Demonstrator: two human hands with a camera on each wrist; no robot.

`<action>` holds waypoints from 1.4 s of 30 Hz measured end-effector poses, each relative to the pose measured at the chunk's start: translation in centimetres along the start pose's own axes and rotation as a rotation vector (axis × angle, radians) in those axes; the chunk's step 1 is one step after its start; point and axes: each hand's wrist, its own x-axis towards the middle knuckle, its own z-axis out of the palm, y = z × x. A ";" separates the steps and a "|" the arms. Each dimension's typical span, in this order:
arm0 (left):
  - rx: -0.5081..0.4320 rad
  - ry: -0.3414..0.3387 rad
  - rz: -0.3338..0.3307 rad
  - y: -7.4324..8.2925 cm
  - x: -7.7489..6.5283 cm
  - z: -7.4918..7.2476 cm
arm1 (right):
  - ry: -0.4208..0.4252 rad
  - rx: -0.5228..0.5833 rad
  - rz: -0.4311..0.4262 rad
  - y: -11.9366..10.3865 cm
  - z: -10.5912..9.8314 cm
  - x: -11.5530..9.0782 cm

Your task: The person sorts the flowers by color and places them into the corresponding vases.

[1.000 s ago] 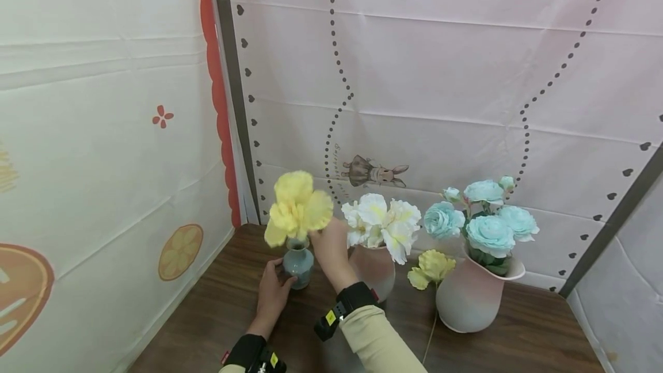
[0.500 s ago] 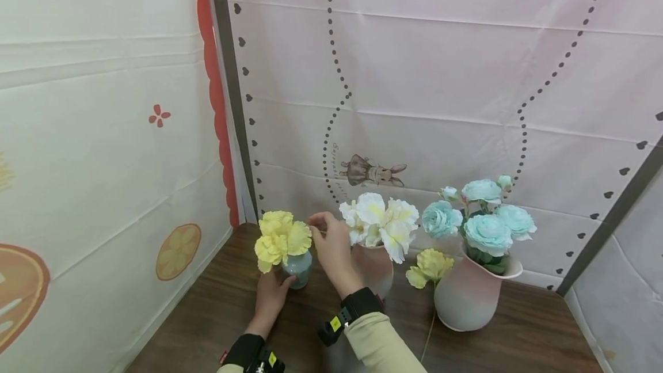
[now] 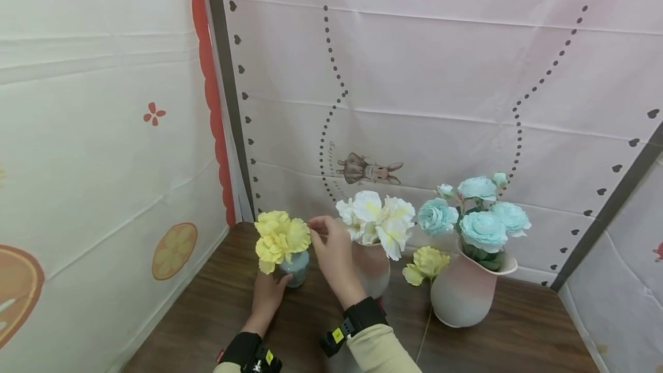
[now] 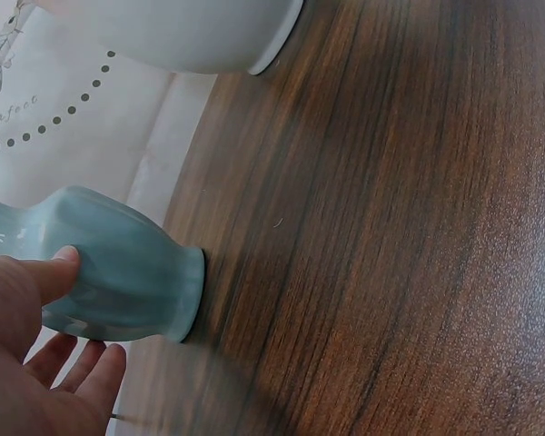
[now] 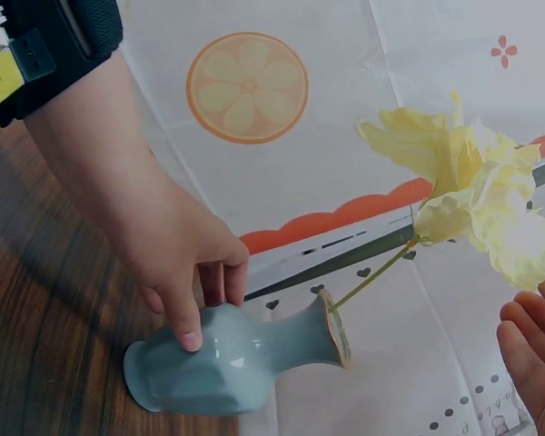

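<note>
My left hand [image 3: 267, 298] grips a small blue-green ceramic vase [image 3: 298, 267] low on its body, thumb across the front and fingers behind. Upright on the table, the vase holds one yellow artificial flower [image 3: 281, 239], whose petals hang over the vase mouth in the head view. Its green stem [image 5: 372, 280] leans out past the rim in the right wrist view. Beside the petals' right edge is my right hand [image 3: 335, 258], its fingers loosely bent and fingertips right at the petals. In the left wrist view the vase [image 4: 118, 263] shows its foot on the wood.
Just right of my right hand stands a pink vase [image 3: 374, 272] with white flowers [image 3: 380, 217]. A second yellow flower [image 3: 427, 263] lies by a pink-and-white pitcher vase [image 3: 463, 295] holding blue roses [image 3: 481, 229]. Printed cloth walls [image 3: 440, 73] enclose the brown wooden table [image 3: 481, 350].
The yellow flower has come down lower over the small vase, its stem now inside. My right hand has shifted from behind the bloom to its right edge. My left hand keeps its hold.
</note>
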 end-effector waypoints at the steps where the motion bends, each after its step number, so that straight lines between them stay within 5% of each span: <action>1: -0.002 -0.001 -0.002 0.0 0.1 0.0 | -0.001 0.002 -0.003 0.0 0.0 -0.2; 17: -0.012 0.000 0.022 -0.1 0.2 -0.2 | -0.002 -0.005 -0.035 2.2 0.5 -3.4; 23: 0.022 0.023 0.077 -0.1 0.2 -0.1 | -0.004 0.006 0.016 3.4 0.6 -4.5; 42: 0.020 -0.009 0.069 0.2 0.0 -0.2 | -0.035 0.057 0.188 7.8 -0.9 -8.0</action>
